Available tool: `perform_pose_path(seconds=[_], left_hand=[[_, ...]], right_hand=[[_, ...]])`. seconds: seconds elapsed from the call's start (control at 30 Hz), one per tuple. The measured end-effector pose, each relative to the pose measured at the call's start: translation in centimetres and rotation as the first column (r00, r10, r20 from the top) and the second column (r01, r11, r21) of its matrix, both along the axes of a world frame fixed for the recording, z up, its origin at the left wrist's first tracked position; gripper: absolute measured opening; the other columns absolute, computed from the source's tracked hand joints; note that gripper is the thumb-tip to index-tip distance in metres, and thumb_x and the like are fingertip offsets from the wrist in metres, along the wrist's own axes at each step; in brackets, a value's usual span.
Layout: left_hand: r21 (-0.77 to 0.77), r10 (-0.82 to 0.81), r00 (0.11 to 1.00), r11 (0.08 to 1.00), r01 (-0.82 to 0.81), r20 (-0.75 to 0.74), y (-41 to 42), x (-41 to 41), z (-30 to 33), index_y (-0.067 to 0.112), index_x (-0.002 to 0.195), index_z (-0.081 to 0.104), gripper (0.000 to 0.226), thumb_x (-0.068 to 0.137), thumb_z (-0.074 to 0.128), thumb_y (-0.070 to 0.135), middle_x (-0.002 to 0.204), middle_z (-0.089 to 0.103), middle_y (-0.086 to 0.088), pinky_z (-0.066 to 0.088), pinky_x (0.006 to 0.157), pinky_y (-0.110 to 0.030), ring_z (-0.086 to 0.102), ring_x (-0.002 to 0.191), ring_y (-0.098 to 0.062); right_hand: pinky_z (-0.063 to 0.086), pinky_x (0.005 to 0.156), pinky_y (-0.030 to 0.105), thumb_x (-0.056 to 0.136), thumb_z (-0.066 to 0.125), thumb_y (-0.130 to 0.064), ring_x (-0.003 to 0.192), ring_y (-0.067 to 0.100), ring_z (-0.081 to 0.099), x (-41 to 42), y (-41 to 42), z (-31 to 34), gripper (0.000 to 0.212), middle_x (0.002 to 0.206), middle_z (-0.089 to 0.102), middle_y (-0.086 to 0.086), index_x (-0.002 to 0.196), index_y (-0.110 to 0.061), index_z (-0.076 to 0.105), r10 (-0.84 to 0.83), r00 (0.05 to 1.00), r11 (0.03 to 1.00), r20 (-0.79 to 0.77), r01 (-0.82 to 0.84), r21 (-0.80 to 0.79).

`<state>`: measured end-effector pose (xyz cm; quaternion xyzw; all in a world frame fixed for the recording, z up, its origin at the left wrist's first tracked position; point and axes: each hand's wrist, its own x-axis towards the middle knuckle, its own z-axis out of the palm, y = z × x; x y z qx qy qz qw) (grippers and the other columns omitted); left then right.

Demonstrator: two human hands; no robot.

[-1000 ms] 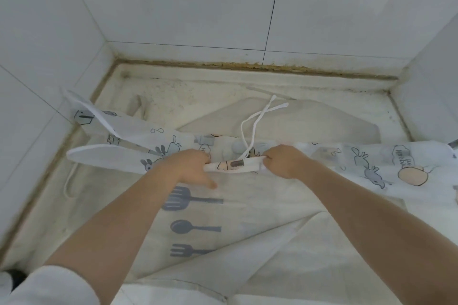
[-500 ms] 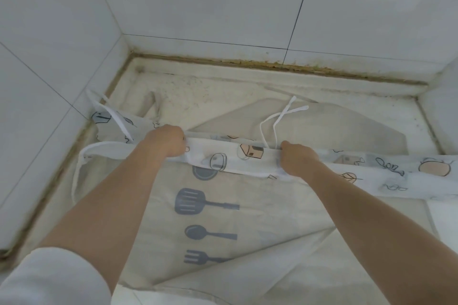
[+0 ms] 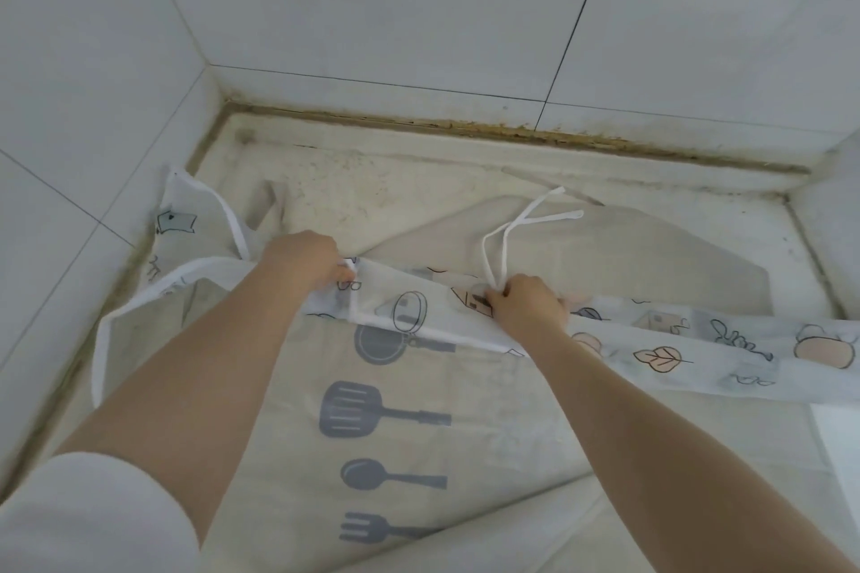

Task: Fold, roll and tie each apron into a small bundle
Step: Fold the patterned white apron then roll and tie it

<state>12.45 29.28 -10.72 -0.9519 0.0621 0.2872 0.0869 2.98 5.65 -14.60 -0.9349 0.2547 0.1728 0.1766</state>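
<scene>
A white apron printed with leaves and small drawings lies as a long folded band across the counter. My left hand grips its upper edge left of centre. About an arm's width to the right, my right hand pinches the band where a white tie string loops up and back. Under the band lies a beige apron printed with a grey pan, spatula, spoon and fork.
White tiled walls close in the stained white counter at the back and on both sides. The white apron's left end climbs against the left wall. Another white sheet edge shows at the right.
Both hands have shifted the white band away from me, toward the back wall, and spread apart. The grey pan print on the beige apron is uncovered.
</scene>
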Motion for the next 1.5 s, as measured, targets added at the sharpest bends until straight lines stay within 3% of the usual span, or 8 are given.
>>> perform_pose_path(seconds=[0.17, 0.37, 0.6, 0.73, 0.9, 1.27, 1.37, 1.5], left_hand=[[-0.164, -0.315, 0.826, 0.887, 0.432, 0.468, -7.4, -3.6, -1.7, 0.014, 0.125, 0.048, 0.039, 0.086, 0.045, 0.016, 0.121, 0.052, -0.009, 0.032, 0.1, -0.041, 0.048, 0.114, -0.031], [-0.52, -0.081, 0.794, 0.715, 0.468, 0.603, -9.0, -5.4, -8.1, 0.009, 0.082, 0.063, 0.038, 0.091, 0.033, 0.031, 0.083, 0.059, -0.008, 0.051, 0.068, -0.038, 0.056, 0.074, -0.03], [-0.493, -0.061, 0.715, 0.683, 0.539, 0.697, -8.9, -4.4, -8.4, 0.011, 0.068, 0.061, 0.036, 0.089, 0.042, 0.032, 0.066, 0.058, -0.005, 0.047, 0.056, -0.029, 0.056, 0.06, -0.026], [-0.468, -0.096, 0.704, 0.684, 0.56, 0.704, -8.8, -4.0, -8.1, 0.013, 0.061, 0.055, 0.035, 0.086, 0.042, 0.034, 0.057, 0.055, -0.003, 0.038, 0.047, -0.023, 0.053, 0.049, -0.025], [-0.404, -0.16, 0.669, 0.688, 0.603, 0.726, -7.4, -4.1, -8.2, 0.01, 0.061, 0.054, 0.035, 0.087, 0.038, 0.028, 0.054, 0.053, -0.005, 0.032, 0.039, -0.021, 0.05, 0.042, -0.025], [-0.249, 0.001, 0.678, 0.931, 0.268, 0.735, -6.5, -6.1, -8.5, 0.008, 0.071, 0.057, 0.024, 0.085, 0.051, 0.025, 0.071, 0.059, -0.011, 0.042, 0.07, -0.038, 0.055, 0.071, -0.03], [-0.445, 0.209, 0.664, 0.871, 0.207, 0.718, -10.1, -8.0, -7.7, 0.002, 0.097, 0.052, 0.025, 0.072, 0.055, -0.003, 0.097, 0.055, -0.023, 0.039, 0.089, -0.056, 0.045, 0.096, -0.036], [-0.557, -0.117, 0.766, 0.618, 0.555, 0.633, -19.6, -11.9, -6.4, 0.012, 0.103, 0.05, 0.032, 0.075, 0.036, 0.018, 0.107, 0.059, -0.014, 0.03, 0.093, -0.038, 0.044, 0.103, -0.028]], right_hand=[[0.027, 0.083, 0.035, 0.09, 0.049, -0.039, 0.093, 0.025, 0.059, 0.9, -0.2, 0.2, 0.026, 0.089, 0.066, 0.002, 0.092, -0.017, 0.063, -0.06, 0.998, 0.997, -0.013, 0.06, 0.052], [0.04, 0.067, 0.029, 0.086, 0.061, -0.033, 0.075, 0.025, 0.052, 3.3, -1.6, 1.7, 0.024, 0.069, 0.053, 0.002, 0.076, -0.011, 0.057, 0.014, 0.995, 0.968, -0.103, 0.013, 0.249], [0.048, 0.075, 0.034, 0.096, 0.052, -0.019, 0.065, 0.018, 0.054, 5.6, -0.7, 2.7, 0.022, 0.073, 0.062, 0.006, 0.075, -0.011, 0.055, -0.392, 0.91, 0.61, 0.135, 0.147, 0.779], [0.046, 0.074, 0.031, 0.092, 0.052, -0.041, 0.081, 0.017, 0.056, 3.0, -1.8, 1.7, 0.028, 0.089, 0.06, -0.002, 0.098, -0.013, 0.058, -0.005, 0.979, 0.921, 0.204, -0.075, 0.382], [0.034, 0.069, 0.029, 0.091, 0.054, -0.04, 0.082, 0.016, 0.045, 0.4, -5.2, 1.6, 0.024, 0.087, 0.046, -0.004, 0.083, -0.018, 0.046, 0.482, 0.873, 0.87, 0.075, -0.487, 0.073], [0.035, 0.096, 0.033, 0.094, 0.046, -0.046, 0.116, 0.019, 0.049, -3.9, -14.7, 2.4, 0.035, 0.119, 0.055, -0.001, 0.116, -0.022, 0.06, 0.469, 0.865, 0.879, -0.182, -0.478, -0.008], [0.037, 0.094, 0.034, 0.098, 0.039, -0.046, 0.116, 0.023, 0.048, -3.4, -14.4, 2.1, 0.039, 0.118, 0.054, 0.004, 0.114, -0.017, 0.06, 0.504, 0.84, 0.849, -0.199, -0.524, -0.062], [0.041, 0.087, 0.034, 0.097, 0.043, -0.046, 0.112, 0.025, 0.052, -2.8, -14.1, 1.9, 0.039, 0.116, 0.058, 0.005, 0.111, -0.014, 0.06, 0.556, 0.81, 0.811, -0.188, -0.578, -0.094]])
